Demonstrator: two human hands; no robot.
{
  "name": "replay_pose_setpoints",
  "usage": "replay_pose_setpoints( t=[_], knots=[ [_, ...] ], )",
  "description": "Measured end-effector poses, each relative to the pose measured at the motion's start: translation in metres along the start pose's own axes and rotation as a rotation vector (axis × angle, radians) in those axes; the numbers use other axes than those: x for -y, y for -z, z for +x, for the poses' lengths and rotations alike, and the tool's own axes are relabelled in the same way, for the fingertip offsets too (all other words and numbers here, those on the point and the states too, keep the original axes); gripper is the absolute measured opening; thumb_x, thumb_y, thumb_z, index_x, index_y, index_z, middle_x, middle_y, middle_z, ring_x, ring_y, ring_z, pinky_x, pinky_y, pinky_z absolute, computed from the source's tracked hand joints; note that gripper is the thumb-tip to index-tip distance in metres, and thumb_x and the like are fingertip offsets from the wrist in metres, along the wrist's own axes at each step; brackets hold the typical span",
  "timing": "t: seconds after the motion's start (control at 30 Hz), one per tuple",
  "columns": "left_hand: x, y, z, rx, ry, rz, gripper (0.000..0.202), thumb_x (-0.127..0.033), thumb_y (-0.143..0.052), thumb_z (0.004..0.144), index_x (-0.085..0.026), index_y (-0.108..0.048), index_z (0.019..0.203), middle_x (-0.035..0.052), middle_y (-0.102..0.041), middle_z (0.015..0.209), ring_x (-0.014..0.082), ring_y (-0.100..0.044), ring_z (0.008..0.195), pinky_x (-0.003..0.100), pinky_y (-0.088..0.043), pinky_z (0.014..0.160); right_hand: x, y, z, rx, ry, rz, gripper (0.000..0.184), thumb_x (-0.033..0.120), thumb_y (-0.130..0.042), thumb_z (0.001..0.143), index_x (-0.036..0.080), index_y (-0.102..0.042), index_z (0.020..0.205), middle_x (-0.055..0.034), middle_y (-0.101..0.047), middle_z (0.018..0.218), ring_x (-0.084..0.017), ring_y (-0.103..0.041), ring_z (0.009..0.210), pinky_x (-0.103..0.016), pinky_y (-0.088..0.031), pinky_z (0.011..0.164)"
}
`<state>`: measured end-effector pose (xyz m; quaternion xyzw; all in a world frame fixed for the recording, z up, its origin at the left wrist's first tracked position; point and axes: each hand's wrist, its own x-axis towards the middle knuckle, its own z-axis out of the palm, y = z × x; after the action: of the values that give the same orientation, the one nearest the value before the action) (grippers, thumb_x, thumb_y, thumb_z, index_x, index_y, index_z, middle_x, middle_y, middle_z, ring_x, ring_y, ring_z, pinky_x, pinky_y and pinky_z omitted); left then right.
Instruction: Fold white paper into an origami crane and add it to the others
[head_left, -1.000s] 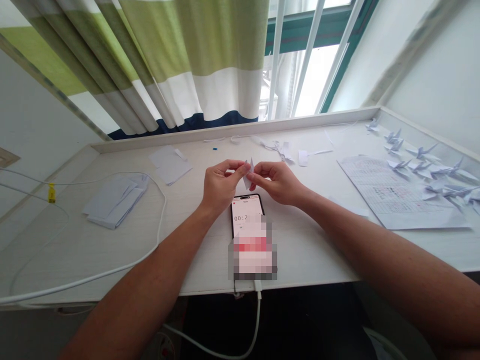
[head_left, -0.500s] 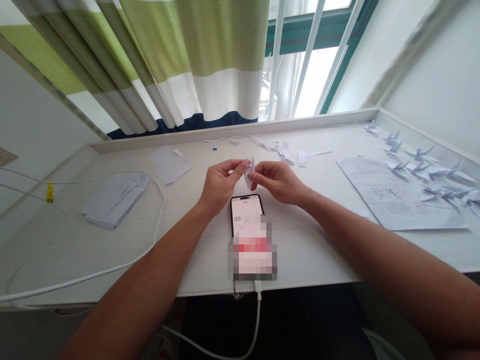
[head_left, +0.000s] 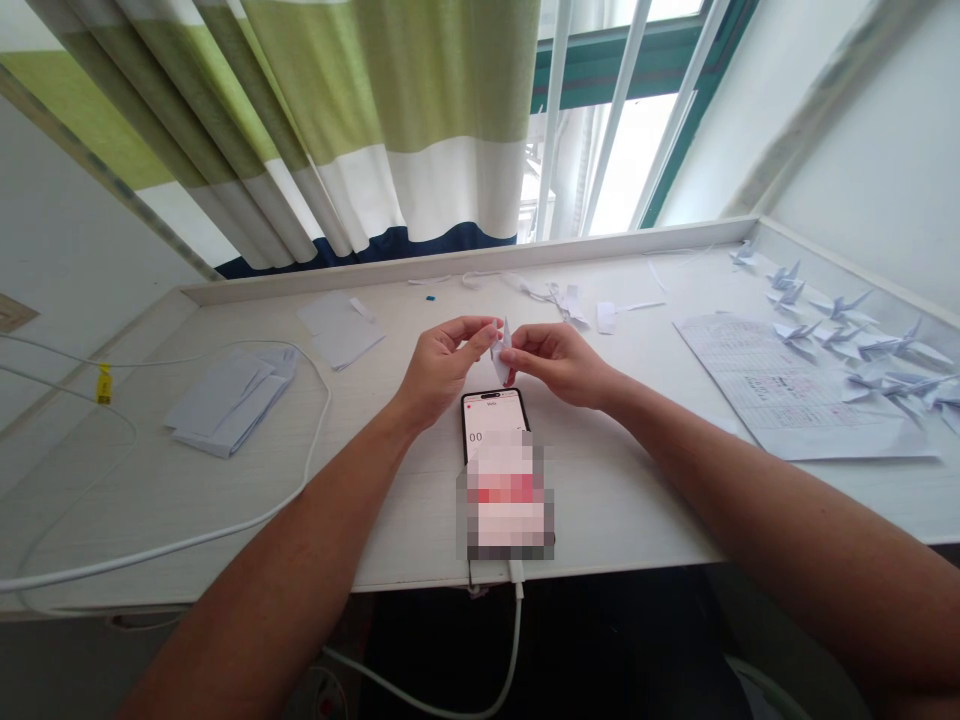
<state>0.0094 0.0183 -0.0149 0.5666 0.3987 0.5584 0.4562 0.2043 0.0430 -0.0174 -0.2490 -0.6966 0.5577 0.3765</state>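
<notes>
Between my hands is a small piece of folded white paper with narrow pointed flaps, held just above the far end of the phone. My left hand pinches its left side near the top, thumb against fingers. On the other side my right hand grips the paper lower down between thumb and fingertips. Fingers cover part of the folds. Below the hands a phone lies face up with its screen lit, its lower part blurred out.
Folded paper cranes stand at the right, several beside and on a printed sheet. Stacked paper and loose sheets lie left. Paper scraps are at the back. A white cable loops across the left side.
Both hands keep their pinch on the folded paper. The paper has tilted a little, its lower tip shifting slightly right and down. Nothing else on the desk has moved.
</notes>
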Motion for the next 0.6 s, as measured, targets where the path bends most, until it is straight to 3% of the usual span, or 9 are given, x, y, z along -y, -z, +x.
replay_pose_setpoints(
  t=[0.17, 0.33, 0.6],
  knots=[
    [-0.0014, 0.0017, -0.0009, 0.003, -0.007, 0.031, 0.030, -0.050, -0.088, 0.080, -0.021, -0.084, 0.088, 0.0071, -0.082, 0.096, 0.0207, -0.071, 0.093, 0.034, -0.053, 0.088, 0.0018, 0.0020, -0.0007, 0.009, -0.024, -0.042, 0.036, 0.049, -0.081, 0.089, 0.017, -0.069, 0.078, -0.0026, -0.073, 0.074, -0.014, -0.062, 0.070, -0.030, -0.046, 0.068],
    [-0.0004, 0.0008, -0.0010, -0.010, -0.003, 0.013, 0.028, -0.048, -0.089, 0.078, -0.021, -0.084, 0.084, 0.0041, -0.079, 0.087, 0.0162, -0.067, 0.081, 0.030, -0.052, 0.077, 0.0032, 0.0021, -0.0012, 0.022, -0.018, -0.024, 0.037, 0.051, -0.081, 0.089, 0.017, -0.069, 0.078, -0.0028, -0.074, 0.075, -0.014, -0.064, 0.072, -0.030, -0.048, 0.069],
    [0.0002, -0.0027, -0.0011, -0.121, -0.027, 0.006, 0.022, -0.042, -0.089, 0.078, -0.021, -0.083, 0.083, 0.0033, -0.079, 0.085, 0.0163, -0.068, 0.081, 0.031, -0.053, 0.079, 0.0070, 0.0029, -0.0012, 0.011, -0.032, -0.007, 0.035, 0.048, -0.081, 0.089, 0.017, -0.069, 0.080, -0.0025, -0.073, 0.075, -0.015, -0.066, 0.074, -0.031, -0.050, 0.072]
  ],
)
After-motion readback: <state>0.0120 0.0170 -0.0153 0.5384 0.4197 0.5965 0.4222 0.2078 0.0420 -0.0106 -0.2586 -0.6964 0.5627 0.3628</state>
